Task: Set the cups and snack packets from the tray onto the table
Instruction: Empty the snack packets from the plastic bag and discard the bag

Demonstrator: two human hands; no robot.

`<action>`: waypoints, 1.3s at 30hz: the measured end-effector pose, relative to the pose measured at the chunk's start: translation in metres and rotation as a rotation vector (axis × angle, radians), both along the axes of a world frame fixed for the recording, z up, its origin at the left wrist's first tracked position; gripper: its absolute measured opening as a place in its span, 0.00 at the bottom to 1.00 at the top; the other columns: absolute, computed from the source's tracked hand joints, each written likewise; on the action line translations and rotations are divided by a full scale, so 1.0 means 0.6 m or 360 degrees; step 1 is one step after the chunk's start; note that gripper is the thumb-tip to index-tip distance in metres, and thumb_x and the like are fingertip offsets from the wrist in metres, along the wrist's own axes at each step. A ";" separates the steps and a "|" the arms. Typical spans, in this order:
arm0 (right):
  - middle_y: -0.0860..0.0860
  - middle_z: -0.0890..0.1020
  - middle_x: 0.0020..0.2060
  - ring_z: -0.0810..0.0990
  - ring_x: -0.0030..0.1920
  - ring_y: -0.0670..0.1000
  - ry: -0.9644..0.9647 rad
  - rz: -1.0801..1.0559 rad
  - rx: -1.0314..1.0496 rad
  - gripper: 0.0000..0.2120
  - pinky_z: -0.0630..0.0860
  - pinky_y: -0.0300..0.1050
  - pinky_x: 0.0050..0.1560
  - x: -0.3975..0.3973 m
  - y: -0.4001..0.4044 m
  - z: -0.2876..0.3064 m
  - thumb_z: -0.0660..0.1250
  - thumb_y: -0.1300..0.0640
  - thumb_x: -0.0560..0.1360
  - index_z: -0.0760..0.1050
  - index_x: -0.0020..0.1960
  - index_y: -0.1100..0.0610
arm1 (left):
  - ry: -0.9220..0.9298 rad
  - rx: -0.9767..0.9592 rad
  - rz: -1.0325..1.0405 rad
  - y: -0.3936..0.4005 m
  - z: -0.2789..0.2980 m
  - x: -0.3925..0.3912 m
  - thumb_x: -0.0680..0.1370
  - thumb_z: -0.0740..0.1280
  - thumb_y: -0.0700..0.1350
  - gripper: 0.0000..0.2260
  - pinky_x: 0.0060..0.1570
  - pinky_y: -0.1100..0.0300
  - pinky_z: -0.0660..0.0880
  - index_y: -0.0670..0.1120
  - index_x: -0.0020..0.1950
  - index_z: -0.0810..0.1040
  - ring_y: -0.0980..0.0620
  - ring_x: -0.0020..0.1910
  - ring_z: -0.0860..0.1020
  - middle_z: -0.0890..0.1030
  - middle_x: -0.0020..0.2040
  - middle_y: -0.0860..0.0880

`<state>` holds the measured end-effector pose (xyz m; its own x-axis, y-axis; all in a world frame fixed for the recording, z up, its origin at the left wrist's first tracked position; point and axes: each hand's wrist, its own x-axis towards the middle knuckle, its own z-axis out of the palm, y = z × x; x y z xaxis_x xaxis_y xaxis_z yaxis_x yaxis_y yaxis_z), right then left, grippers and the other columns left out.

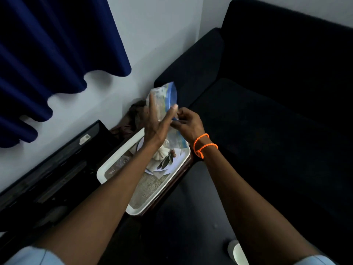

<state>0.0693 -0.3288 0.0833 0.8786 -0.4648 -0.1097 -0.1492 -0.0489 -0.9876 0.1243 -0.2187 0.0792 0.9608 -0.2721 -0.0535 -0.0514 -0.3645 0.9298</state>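
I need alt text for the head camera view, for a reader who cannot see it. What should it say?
Two bare hands hold a clear and blue snack packet up above a white tray: the left hand lies flat against it with straight fingers, and the right hand, with orange cords on its wrist, pinches its edge. The tray holds a plate with food; a dark sofa stands to the right.

Packet (165,96) between both hands above tray (107,169), sofa (267,111) right

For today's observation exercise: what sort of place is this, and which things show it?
Probably a home sitting room: a dark upholstered sofa, a deep blue pleated curtain against the pale wall, and a white rectangular serving tray on a small dark side table.
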 end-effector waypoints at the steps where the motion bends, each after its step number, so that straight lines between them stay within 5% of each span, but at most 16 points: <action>1: 0.57 0.85 0.43 0.84 0.46 0.56 -0.0053 0.0056 -0.0026 0.07 0.81 0.57 0.53 -0.002 -0.003 0.018 0.75 0.66 0.70 0.81 0.46 0.59 | -0.0033 0.0043 -0.0047 -0.016 0.012 -0.001 0.74 0.66 0.72 0.40 0.60 0.69 0.66 0.63 0.81 0.56 0.55 0.72 0.67 0.65 0.79 0.47; 4: 0.58 0.84 0.39 0.84 0.42 0.57 -0.0116 0.0120 0.0124 0.07 0.81 0.56 0.48 -0.015 -0.032 0.058 0.75 0.69 0.68 0.80 0.42 0.61 | 0.0045 -0.0045 -0.0067 -0.054 0.048 0.001 0.77 0.67 0.67 0.29 0.60 0.67 0.74 0.59 0.76 0.72 0.55 0.63 0.79 0.80 0.67 0.52; 8: 0.57 0.82 0.34 0.81 0.35 0.54 -0.0055 0.0052 0.0570 0.09 0.80 0.49 0.43 -0.058 -0.078 0.095 0.78 0.67 0.67 0.78 0.34 0.59 | 0.0200 -0.0236 0.0009 -0.091 0.086 -0.008 0.80 0.63 0.64 0.21 0.60 0.48 0.81 0.52 0.61 0.85 0.46 0.55 0.85 0.88 0.53 0.47; 12: 0.56 0.82 0.34 0.82 0.35 0.53 -0.0155 -0.0036 0.0865 0.12 0.80 0.50 0.43 -0.092 -0.109 0.127 0.76 0.62 0.71 0.76 0.32 0.58 | 0.0378 -0.0449 -0.0077 -0.108 0.106 -0.027 0.77 0.69 0.64 0.19 0.59 0.43 0.82 0.51 0.55 0.88 0.45 0.54 0.86 0.88 0.50 0.47; 16: 0.59 0.80 0.37 0.81 0.35 0.52 -0.0158 -0.0160 0.0869 0.13 0.81 0.47 0.39 -0.109 -0.125 0.168 0.72 0.62 0.75 0.72 0.35 0.60 | 0.0646 -0.0595 -0.0253 -0.127 0.135 -0.050 0.65 0.75 0.73 0.29 0.59 0.43 0.82 0.55 0.57 0.87 0.46 0.54 0.87 0.88 0.53 0.48; 24: 0.56 0.78 0.36 0.79 0.33 0.51 -0.0055 -0.0327 0.0863 0.11 0.79 0.45 0.37 -0.157 -0.169 0.210 0.67 0.67 0.78 0.72 0.39 0.57 | 0.0513 -0.0316 -0.0195 -0.198 0.185 -0.112 0.67 0.73 0.65 0.21 0.48 0.40 0.84 0.46 0.41 0.86 0.46 0.41 0.86 0.87 0.41 0.42; 28: 0.55 0.78 0.36 0.78 0.34 0.51 -0.0154 -0.0854 0.0574 0.12 0.79 0.45 0.36 -0.179 -0.210 0.203 0.68 0.70 0.76 0.72 0.39 0.57 | 0.0491 -0.0368 0.0038 -0.221 0.180 -0.117 0.77 0.72 0.53 0.14 0.48 0.41 0.84 0.48 0.34 0.83 0.44 0.42 0.86 0.86 0.38 0.45; 32: 0.48 0.77 0.36 0.75 0.35 0.45 0.0088 -0.1382 -0.0334 0.06 0.73 0.40 0.41 -0.241 -0.272 0.181 0.69 0.64 0.74 0.73 0.44 0.55 | 0.0586 -0.0472 0.0207 -0.219 0.153 -0.101 0.82 0.68 0.46 0.13 0.54 0.40 0.82 0.49 0.37 0.81 0.47 0.45 0.81 0.83 0.43 0.46; 39: 0.52 0.75 0.46 0.74 0.45 0.54 0.0592 -0.1014 -0.1370 0.12 0.71 0.46 0.39 -0.322 -0.263 0.160 0.68 0.65 0.70 0.72 0.50 0.55 | 0.0582 -0.0542 -0.0078 -0.250 0.126 -0.161 0.85 0.62 0.42 0.12 0.50 0.50 0.79 0.49 0.44 0.81 0.47 0.46 0.80 0.82 0.45 0.45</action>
<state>-0.1236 -0.4864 0.1792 0.4344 -0.8630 0.2578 -0.6671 -0.5006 -0.5518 0.0277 -0.3688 0.1548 0.8814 -0.3771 -0.2847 0.2907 -0.0422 0.9559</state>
